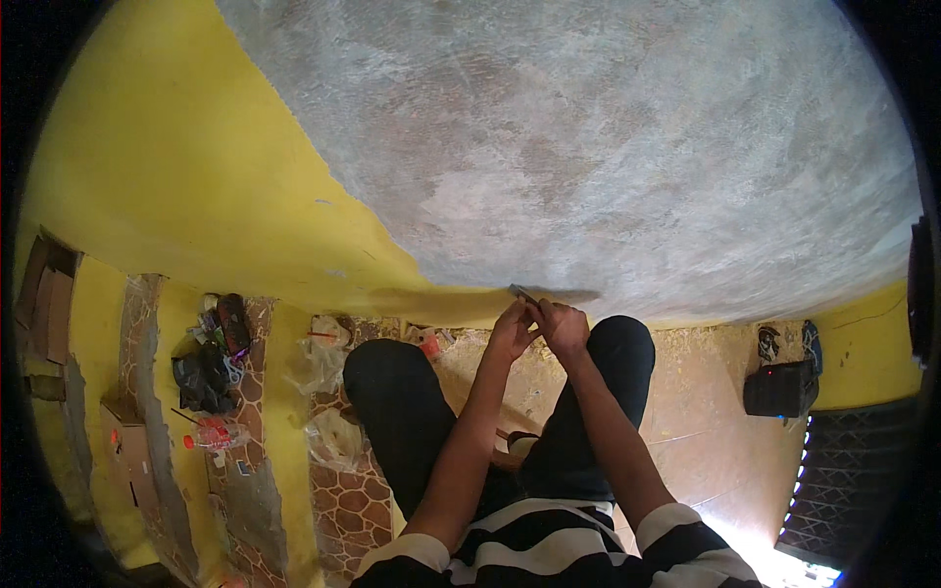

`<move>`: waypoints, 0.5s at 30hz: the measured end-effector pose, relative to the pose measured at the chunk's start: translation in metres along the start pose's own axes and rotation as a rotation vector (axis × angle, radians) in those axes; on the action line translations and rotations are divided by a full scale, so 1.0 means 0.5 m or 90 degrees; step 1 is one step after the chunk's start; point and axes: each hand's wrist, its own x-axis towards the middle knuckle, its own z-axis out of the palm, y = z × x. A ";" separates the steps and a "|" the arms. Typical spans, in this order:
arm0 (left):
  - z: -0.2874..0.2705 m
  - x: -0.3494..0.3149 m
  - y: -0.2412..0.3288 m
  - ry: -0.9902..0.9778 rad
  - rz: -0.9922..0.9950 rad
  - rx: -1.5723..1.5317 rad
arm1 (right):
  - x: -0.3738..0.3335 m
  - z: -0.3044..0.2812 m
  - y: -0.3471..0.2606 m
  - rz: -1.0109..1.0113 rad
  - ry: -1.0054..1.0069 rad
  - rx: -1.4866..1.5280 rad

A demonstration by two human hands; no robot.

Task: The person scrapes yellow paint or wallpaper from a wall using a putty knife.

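Note:
My right hand (565, 331) is closed around a small flat scraper (520, 293), its thin grey blade pointing up and left against the wall. Close beside it, my left hand (512, 331) has its fingers bent together near the tool's handle; whether they grip it is too small to tell. Both hands are between my knees, low in front of the wall. The blade is by the border between yellow paint (196, 167) and a large bare grey area (588, 137).
Tiled steps at left hold a black plastic bag (203, 377), a red-capped bottle (218, 435), a cardboard box (132, 456) and clear plastic bags (335, 438). A black box-shaped device (779, 389) stands at right, before a dark metal gate (853, 485).

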 end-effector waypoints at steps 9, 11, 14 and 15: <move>0.053 0.013 -0.028 -0.032 -0.052 0.094 | -0.030 -0.027 0.045 0.023 0.083 -0.032; 0.056 0.009 -0.029 -0.009 -0.044 0.095 | -0.031 -0.027 0.041 0.019 0.075 -0.022; 0.068 0.000 -0.021 0.010 -0.036 0.102 | -0.031 -0.016 0.043 0.008 0.074 -0.018; 0.063 -0.005 -0.011 0.012 -0.030 0.111 | -0.028 -0.010 0.036 -0.003 0.080 -0.018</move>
